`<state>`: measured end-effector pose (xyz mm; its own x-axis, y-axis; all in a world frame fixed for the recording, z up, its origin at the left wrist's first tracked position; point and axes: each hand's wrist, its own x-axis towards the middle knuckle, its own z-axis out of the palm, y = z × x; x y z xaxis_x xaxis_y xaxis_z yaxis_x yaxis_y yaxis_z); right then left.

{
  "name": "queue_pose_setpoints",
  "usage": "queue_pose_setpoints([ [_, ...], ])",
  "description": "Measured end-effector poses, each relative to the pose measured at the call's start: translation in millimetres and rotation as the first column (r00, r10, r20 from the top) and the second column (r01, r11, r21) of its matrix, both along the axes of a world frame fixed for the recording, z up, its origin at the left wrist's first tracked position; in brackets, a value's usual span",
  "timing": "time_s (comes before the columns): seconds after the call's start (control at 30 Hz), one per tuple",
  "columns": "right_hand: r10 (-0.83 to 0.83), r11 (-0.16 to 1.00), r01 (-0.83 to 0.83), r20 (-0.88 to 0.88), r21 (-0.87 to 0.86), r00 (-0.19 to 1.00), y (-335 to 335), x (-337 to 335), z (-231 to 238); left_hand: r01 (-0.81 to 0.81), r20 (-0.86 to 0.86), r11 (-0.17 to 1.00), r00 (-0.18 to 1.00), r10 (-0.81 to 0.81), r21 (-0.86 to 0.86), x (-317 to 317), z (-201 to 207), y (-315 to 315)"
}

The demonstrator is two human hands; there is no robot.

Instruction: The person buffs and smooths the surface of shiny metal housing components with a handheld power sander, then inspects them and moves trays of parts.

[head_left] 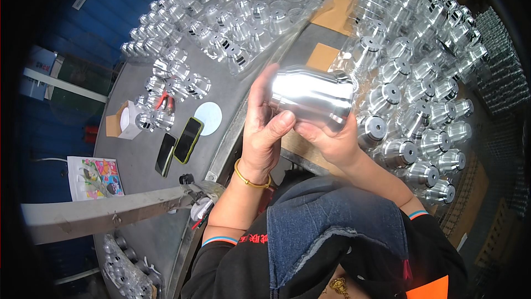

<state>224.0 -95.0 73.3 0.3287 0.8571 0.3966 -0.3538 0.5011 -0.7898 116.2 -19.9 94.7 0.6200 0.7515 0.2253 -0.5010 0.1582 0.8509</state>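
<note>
A shiny silver metal cup-shaped part (pixel 312 93) lies on its side between my two hands, above the table's edge. My left hand (pixel 264 113) wraps round its left end, thumb on the near side. My right hand (pixel 334 141) grips the lower right of it from below, and some of those fingers are hidden behind the metal. Just right of my right hand stand several similar silver parts (pixel 383 97) in rows, each with a dark hole in its top.
On the grey table (pixel 213 90) to the left are two phones (pixel 188 140), a pale blue disc (pixel 208 118), a small open box (pixel 126 122) and more silver parts (pixel 185 86). Clear plastic trays (pixel 287 0) hold parts farther back. A metal bar (pixel 110 216) crosses at lower left.
</note>
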Motion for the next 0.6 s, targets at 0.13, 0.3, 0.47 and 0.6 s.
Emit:
queue_pose_setpoints([
  [0.13,-0.006,0.999,0.005,0.037,0.040,0.999,1.8,0.0,-1.0,-0.008,-0.005,1.000,1.000,0.008,-0.004,-3.2,2.7,-0.4],
  [0.3,0.004,0.988,-0.016,0.077,0.156,0.997,6.2,3.0,-15.5,-0.006,0.007,1.000,1.000,0.006,0.011,-3.2,7.3,-0.4],
  [0.47,-0.048,0.989,0.025,0.161,0.144,0.986,8.4,3.0,-17.1,-0.011,0.021,0.999,1.000,0.010,0.048,-3.8,8.9,0.7],
  [0.6,-0.023,0.987,-0.007,0.181,0.162,0.983,9.1,4.2,-12.7,-0.045,0.035,0.999,0.998,0.044,0.017,-4.4,9.5,0.6],
])
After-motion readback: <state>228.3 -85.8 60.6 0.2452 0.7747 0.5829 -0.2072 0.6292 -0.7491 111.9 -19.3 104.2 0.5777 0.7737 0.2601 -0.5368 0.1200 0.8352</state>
